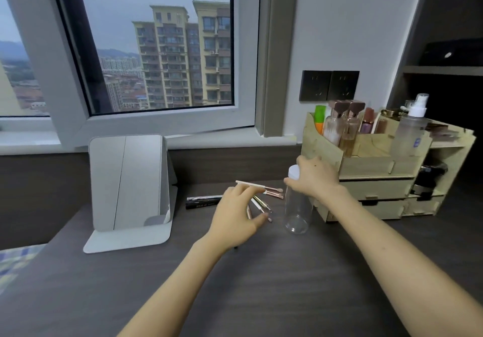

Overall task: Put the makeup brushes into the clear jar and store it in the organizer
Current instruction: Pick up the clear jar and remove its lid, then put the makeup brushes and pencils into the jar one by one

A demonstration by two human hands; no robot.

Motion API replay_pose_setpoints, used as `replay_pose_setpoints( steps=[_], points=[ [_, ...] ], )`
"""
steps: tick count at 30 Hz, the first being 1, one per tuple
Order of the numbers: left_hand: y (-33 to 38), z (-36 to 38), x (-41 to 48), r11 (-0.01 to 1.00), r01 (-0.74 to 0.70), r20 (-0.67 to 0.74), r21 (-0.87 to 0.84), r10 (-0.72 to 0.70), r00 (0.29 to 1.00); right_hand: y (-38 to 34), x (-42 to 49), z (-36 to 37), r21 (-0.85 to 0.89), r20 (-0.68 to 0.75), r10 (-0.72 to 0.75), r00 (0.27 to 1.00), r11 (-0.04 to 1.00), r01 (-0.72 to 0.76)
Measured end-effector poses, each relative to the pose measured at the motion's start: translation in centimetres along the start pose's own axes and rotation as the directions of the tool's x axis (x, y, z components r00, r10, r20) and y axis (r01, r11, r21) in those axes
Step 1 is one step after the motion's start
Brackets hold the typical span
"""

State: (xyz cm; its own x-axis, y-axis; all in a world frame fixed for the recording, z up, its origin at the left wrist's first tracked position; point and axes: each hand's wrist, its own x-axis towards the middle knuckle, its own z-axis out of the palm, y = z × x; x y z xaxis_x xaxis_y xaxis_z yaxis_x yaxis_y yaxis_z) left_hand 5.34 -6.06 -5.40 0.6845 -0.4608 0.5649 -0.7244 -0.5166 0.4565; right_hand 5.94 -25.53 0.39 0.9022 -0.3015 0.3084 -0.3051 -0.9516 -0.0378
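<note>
Several small makeup brushes (264, 197) with white handles and rose-gold ferrules lie in a loose pile on the dark desk. My left hand (236, 215) hovers over them with fingers spread, its fingertips touching the pile. To their right stands a tall clear jar (296, 210) with a white lid (294, 173). My right hand (315, 177) rests over the jar's top, fingers curled around the lid. Just behind the jar stands the pale wooden organizer (376, 169).
The organizer holds bottles, a spray bottle (411, 127) and drawers. Two black tubes (202, 202) lie left of the brushes. A grey folding mirror (130, 190) stands at the left. Window sill and wall sockets (329, 86) are behind.
</note>
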Motion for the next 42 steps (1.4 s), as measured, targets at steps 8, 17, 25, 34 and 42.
replay_pose_setpoints(
  steps=[8,17,25,34,42],
  points=[
    [1.7,1.0,-0.5,0.974,0.097,-0.225,-0.206,-0.144,0.964,-6.0,-6.0,-2.6,0.361,-0.295,-0.022,0.955,0.923,0.133],
    [-1.1,-4.1,-3.3,0.553,0.313,0.397,-0.772,0.036,0.917,-5.3,-7.5,-4.2,0.681,-0.066,-0.59,0.805,0.562,0.469],
    [-4.8,-6.5,-5.2,0.434,0.352,0.272,-0.829,-0.238,0.933,-0.7,-7.3,0.7,0.971,-0.07,-0.38,0.922,0.187,0.15],
    [-7.4,-4.6,-6.7,0.69,0.216,-0.251,-0.691,-0.509,0.824,4.5,-10.0,9.2,0.782,0.165,0.039,0.986,0.603,-0.155],
    [-8.0,-3.4,-7.0,0.853,0.231,-0.397,-0.469,-0.437,0.807,3.2,-9.4,9.2,0.436,0.007,-0.081,0.997,0.897,0.069]
  ],
)
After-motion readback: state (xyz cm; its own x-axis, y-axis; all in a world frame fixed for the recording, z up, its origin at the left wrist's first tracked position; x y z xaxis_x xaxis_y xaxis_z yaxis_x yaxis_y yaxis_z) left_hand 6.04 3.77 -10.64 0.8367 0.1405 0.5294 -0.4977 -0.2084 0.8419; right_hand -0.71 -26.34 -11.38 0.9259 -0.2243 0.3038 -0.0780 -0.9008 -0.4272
